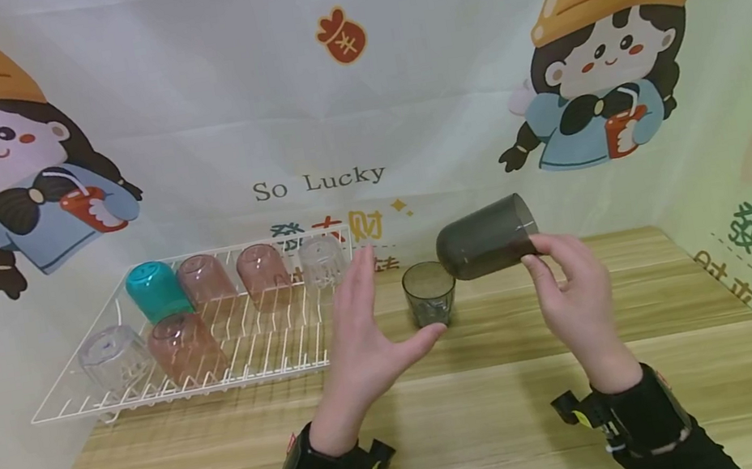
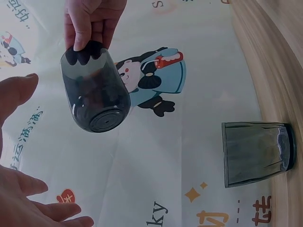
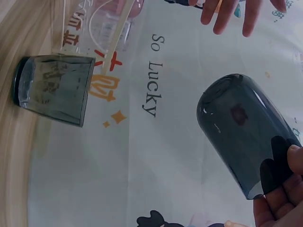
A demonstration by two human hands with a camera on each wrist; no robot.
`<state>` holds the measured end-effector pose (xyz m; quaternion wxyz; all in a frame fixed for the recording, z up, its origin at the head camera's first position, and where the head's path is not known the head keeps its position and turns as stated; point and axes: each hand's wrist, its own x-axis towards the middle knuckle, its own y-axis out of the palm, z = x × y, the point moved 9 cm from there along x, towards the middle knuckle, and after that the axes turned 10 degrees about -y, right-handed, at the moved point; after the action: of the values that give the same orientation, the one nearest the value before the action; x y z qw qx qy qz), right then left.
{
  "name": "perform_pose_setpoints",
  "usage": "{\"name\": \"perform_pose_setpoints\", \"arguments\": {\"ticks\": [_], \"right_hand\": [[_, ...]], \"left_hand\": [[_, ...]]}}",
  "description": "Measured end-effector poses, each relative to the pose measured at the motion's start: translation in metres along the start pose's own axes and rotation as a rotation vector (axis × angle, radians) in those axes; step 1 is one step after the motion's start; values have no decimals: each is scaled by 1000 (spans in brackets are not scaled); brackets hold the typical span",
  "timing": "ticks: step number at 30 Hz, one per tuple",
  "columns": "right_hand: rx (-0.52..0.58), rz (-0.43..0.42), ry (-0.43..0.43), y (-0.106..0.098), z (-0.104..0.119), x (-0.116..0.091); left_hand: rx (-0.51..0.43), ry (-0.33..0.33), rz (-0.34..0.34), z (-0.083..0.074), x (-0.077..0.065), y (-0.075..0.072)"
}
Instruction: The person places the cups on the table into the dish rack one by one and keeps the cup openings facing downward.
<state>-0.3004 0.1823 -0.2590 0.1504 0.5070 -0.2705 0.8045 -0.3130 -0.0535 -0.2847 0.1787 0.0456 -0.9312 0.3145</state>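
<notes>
My right hand (image 1: 581, 302) pinches a dark grey see-through cup (image 1: 484, 240) at its rim, fingertips inside and thumb outside. The cup is raised and tipped on its side, its rounded base toward the left. In the right wrist view the fingers show through the wall of the cup (image 3: 244, 130). My left hand (image 1: 363, 339) is spread open in the air, thumb out to the right, holding nothing. Between the hands, a smaller grey-green glass (image 1: 431, 299) stands upright on the table, its mouth up. The left thumb overlaps its lower edge in the head view.
A white wire rack (image 1: 272, 370) stands on the left of the wooden table (image 1: 452, 436). Upside down on it are a teal cup (image 1: 159, 289), several pink cups (image 1: 186, 348) and two clear cups (image 1: 117, 361). A printed cloth (image 1: 428, 95) hangs behind and at the sides.
</notes>
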Motion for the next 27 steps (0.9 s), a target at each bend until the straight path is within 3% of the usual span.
{"name": "perform_pose_setpoints", "arguments": {"ticks": [7,15,27], "right_hand": [[57,-68,9,0,9,-1],[150,-87,32,2,16,-4],[395,-91,-7,14,27,-10]], "left_hand": [[-48,30,-37,-3,0,-6],[-81,49,-70,-7,-3,-14],[-180,75,-64,-7,-2,-17]]}}
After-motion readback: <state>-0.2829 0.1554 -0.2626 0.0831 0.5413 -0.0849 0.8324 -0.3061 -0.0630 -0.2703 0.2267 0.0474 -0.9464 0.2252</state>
